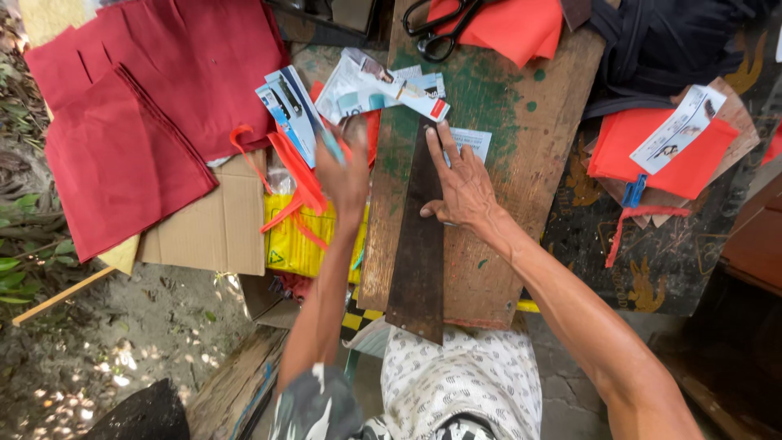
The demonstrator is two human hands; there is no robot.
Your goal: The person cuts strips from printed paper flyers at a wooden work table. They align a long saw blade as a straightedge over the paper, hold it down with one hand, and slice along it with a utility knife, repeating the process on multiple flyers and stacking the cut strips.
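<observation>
My right hand (461, 181) lies flat, fingers spread, on a long dark wooden ruler (417, 261) that runs along a worn green-stained plank (505, 147). Under its fingertips sits a small white printed card (475, 142). My left hand (345, 169) is raised to the left of the plank, fingers closed on a thin light-blue stick-like item (332, 148); what it is I cannot tell. Just beyond it lie several printed paper cards (371, 88) and blue-white packets (287, 110).
Dark red cloth pieces (138, 114) cover brown cardboard (216, 224) at left. Orange strips (297, 183) lie over a yellow bag (305, 240). Black scissors (436, 28) and orange cloth (513, 24) sit at the plank's far end. More orange cloth (652, 151) and a dark garment (660, 49) lie right.
</observation>
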